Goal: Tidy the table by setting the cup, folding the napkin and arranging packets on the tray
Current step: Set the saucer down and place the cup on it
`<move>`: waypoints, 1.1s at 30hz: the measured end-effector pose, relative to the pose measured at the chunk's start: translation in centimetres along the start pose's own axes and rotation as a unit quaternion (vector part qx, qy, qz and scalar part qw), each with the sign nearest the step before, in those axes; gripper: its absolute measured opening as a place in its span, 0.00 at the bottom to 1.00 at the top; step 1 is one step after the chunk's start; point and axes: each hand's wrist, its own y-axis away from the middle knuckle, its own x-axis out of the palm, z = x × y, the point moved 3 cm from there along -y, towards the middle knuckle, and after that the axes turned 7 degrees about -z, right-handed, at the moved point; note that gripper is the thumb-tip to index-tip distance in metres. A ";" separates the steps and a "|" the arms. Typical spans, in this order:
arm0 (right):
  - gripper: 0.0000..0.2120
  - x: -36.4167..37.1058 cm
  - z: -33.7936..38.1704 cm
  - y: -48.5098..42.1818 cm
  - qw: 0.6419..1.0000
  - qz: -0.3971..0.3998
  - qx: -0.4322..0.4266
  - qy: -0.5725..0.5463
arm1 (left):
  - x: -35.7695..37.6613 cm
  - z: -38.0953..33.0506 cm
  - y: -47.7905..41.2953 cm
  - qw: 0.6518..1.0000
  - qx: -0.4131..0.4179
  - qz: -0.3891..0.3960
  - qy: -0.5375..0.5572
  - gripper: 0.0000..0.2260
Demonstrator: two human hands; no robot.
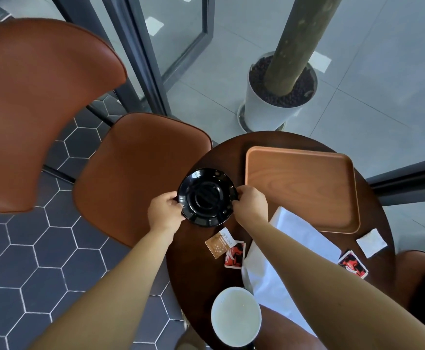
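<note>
Black saucer (207, 197) gripped between left hand (164, 213), right hand (251, 204), seemingly lifted

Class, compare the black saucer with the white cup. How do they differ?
The saucer is glossy black; the cup is white. The saucer is shallow; the cup looks deeper. The left hand and right hand grip the saucer's rim; the cup stands untouched. Both are round.

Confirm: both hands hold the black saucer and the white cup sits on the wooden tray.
Not the cup. Head view: the left hand and right hand hold the black saucer, but the white cup sits on the table, off the wooden tray.
</note>
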 end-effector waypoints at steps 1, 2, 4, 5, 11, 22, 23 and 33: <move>0.11 0.0 0.0 0.0 1.000 -0.002 -0.005 0.002 | 0.0 -0.1 0.1 1.000 0.004 0.001 0.002 0.17; 0.11 -0.1 0.0 0.1 1.000 -0.005 -0.010 0.004 | 0.1 -0.2 0.2 1.000 0.008 0.002 0.000 0.18; 0.12 -0.2 0.1 0.1 1.000 -0.010 -0.017 0.008 | 0.2 -0.3 0.3 1.000 0.010 0.003 -0.008 0.21; 0.12 -0.2 0.2 0.1 1.000 -0.011 -0.018 0.008 | 0.2 -0.3 0.3 1.000 0.010 0.002 -0.009 0.21; 0.10 -0.2 0.1 0.4 1.000 -0.018 -0.017 0.006 | 0.3 -0.4 -0.1 1.000 0.016 0.007 -0.007 0.15; 0.13 -0.2 0.4 -0.1 0.999 -0.041 -0.009 0.007 | 0.7 -0.6 -0.8 1.000 0.026 0.010 -0.009 0.15; 0.13 -0.2 0.4 -0.1 0.999 -0.042 -0.009 0.007 | 0.7 -0.6 -0.9 1.000 0.027 0.009 -0.009 0.15; 0.17 -0.3 0.5 0.2 0.999 -0.040 -0.004 0.010 | 0.7 -0.5 -1.0 0.999 0.038 0.012 -0.031 0.15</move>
